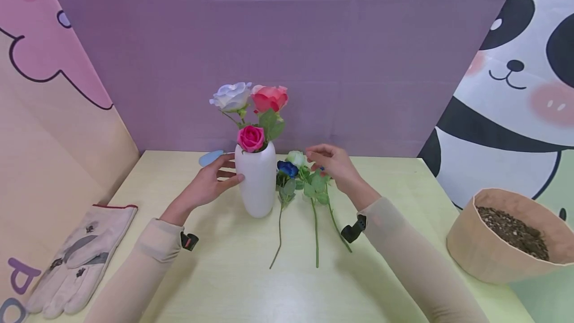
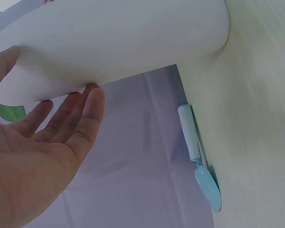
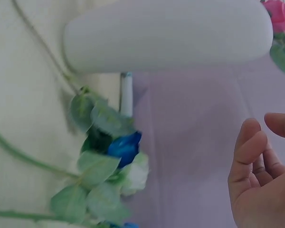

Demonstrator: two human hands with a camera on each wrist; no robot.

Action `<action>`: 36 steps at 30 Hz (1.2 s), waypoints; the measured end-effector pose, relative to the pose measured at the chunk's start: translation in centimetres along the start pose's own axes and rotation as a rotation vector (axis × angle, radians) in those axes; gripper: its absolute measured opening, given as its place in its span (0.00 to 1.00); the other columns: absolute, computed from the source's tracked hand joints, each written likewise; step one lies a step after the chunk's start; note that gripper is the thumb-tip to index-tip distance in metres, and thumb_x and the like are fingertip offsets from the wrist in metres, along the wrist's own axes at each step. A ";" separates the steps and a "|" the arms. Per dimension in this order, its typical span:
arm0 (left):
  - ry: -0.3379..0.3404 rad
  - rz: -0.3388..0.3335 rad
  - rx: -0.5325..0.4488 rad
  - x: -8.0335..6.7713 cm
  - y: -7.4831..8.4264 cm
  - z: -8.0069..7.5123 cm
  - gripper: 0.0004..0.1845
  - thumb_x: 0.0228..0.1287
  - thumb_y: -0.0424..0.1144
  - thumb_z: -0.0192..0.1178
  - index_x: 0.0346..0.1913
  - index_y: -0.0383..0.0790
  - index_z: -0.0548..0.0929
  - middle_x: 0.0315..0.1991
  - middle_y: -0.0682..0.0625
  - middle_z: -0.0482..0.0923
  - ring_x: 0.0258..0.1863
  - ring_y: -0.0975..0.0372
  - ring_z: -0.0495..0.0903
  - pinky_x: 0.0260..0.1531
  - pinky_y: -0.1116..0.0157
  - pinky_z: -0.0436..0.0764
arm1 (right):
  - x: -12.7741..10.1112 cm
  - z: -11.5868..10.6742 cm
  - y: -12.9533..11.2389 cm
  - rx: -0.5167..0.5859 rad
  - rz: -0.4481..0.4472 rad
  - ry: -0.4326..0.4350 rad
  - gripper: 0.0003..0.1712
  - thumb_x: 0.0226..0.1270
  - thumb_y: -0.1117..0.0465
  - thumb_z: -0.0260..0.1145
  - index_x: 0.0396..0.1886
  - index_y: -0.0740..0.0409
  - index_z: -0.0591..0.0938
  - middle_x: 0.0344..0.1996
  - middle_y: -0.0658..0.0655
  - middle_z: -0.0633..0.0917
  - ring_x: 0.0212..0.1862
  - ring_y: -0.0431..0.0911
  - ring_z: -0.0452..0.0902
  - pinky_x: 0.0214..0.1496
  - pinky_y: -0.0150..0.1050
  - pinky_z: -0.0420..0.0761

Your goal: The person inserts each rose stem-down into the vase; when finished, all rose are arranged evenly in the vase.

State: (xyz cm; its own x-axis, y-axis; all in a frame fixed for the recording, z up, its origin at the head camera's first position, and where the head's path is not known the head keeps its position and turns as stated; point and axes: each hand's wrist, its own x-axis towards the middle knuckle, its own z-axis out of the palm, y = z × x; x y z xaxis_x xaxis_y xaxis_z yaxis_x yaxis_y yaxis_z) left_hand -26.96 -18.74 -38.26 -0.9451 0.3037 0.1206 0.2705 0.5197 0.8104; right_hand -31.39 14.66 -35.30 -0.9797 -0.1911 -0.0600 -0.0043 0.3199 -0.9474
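A white vase [image 1: 256, 184] stands mid-table with a pale lavender rose [image 1: 231, 95], a coral rose [image 1: 270, 97] and a magenta rose [image 1: 250, 138] in it. My left hand [image 1: 229, 169] rests on the vase's left side. In the left wrist view that hand [image 2: 61, 111] has straight fingers whose tips touch the vase [image 2: 114, 42]. My right hand [image 1: 321, 159] hovers over loose stems lying right of the vase: a blue rose [image 1: 287, 168] and a white rose [image 1: 296, 157]. The right wrist view shows the right hand [image 3: 262, 142] loosely curled and empty, apart from the blue rose [image 3: 125, 146].
A pair of work gloves [image 1: 80, 258] lies at the table's left front. A paper pot of soil [image 1: 511, 236] sits at the right edge. A light blue trowel [image 1: 211, 157] lies behind the vase against the purple backdrop, which walls off the far side.
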 end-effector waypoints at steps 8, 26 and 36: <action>0.003 -0.002 -0.002 0.0 0.0 0.0 0.39 0.67 0.52 0.64 0.75 0.44 0.61 0.66 0.40 0.71 0.62 0.44 0.78 0.56 0.51 0.84 | 0.0 -1.5 2.6 -0.051 0.055 -0.005 0.20 0.73 0.48 0.63 0.58 0.51 0.80 0.47 0.54 0.85 0.40 0.43 0.82 0.36 0.37 0.79; -0.008 -0.001 0.004 0.0 0.1 -0.1 0.39 0.68 0.54 0.63 0.76 0.45 0.60 0.67 0.41 0.71 0.63 0.44 0.78 0.57 0.50 0.84 | 0.3 -3.7 8.5 -0.098 0.149 -0.037 0.26 0.76 0.48 0.59 0.64 0.61 0.76 0.55 0.62 0.83 0.54 0.56 0.82 0.48 0.46 0.84; -0.004 -0.011 0.000 0.0 0.0 0.0 0.39 0.68 0.53 0.64 0.75 0.45 0.61 0.66 0.41 0.71 0.62 0.44 0.78 0.57 0.50 0.84 | 0.5 -3.8 11.3 -0.120 0.193 -0.059 0.24 0.78 0.53 0.57 0.66 0.61 0.76 0.56 0.65 0.83 0.54 0.55 0.83 0.53 0.48 0.85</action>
State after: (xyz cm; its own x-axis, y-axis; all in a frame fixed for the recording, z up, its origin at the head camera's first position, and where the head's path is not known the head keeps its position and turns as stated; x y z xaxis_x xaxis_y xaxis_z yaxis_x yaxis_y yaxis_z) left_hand -26.98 -18.78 -38.27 -0.9473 0.3011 0.1097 0.2602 0.5231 0.8115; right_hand -32.72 21.73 -44.81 -0.9512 -0.1690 -0.2580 0.1544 0.4631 -0.8727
